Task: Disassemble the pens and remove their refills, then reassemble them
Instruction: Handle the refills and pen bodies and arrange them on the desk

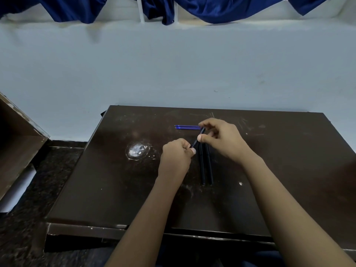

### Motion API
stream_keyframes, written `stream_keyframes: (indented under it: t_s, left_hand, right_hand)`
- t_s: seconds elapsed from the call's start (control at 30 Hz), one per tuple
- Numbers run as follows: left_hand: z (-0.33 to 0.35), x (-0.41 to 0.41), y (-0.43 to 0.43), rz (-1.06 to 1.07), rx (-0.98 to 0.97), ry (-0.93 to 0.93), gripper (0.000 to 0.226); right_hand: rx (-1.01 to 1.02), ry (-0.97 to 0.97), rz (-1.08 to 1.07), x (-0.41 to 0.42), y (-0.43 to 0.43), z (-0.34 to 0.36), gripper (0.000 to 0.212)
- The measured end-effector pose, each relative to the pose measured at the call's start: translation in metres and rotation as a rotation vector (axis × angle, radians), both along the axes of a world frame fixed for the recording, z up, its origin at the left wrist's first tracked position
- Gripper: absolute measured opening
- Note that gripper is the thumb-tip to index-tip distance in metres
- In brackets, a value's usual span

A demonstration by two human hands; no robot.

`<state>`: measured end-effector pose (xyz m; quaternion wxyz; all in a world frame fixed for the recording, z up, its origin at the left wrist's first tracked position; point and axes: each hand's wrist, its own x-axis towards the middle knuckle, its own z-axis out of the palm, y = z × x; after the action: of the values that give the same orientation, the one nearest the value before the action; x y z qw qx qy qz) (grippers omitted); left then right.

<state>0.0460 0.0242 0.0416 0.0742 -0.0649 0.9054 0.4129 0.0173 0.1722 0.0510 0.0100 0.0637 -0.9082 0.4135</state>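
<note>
A slim black pen (198, 138) is held above the dark brown wooden table (107, 182), tilted, between both hands. Its lower end is pinched by the fingers of the left hand (177, 153); its upper end is pinched between thumb and fingers of the right hand (219, 137). Two more slim black pens (205, 166) are laid side by side on the table just below the hands, roughly parallel, pointing away from the person. Thin blue refills (185, 127) are laid together on the table behind the hands, their right ends hidden by the right hand. Exact refill count cannot be told.
</note>
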Motion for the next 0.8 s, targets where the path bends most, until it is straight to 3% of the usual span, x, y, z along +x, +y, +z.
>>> stream_keyframes:
  t_s: [0.1, 0.2, 0.4, 0.8]
  left_hand:
    - [0.000, -0.015, 0.009, 0.002, -0.090, -0.078, 0.018]
    - [-0.007, -0.025, 0.015, 0.016, -0.182, -0.136, 0.019]
    - [-0.026, -0.022, 0.025, 0.017, -0.251, -0.161, 0.020]
    - [-0.052, -0.023, 0.032, -0.083, -0.319, -0.048, 0.021]
  right_hand:
    - [-0.002, -0.067, -0.187, -0.004, 0.007, -0.012, 0.033]
    - [0.131, -0.213, -0.281, -0.002, 0.014, -0.031, 0.032]
    - [0.197, -0.362, -0.251, 0.006, 0.000, -0.054, 0.040]
    - [0.228, -0.399, -0.209, 0.011, -0.010, -0.062, 0.045]
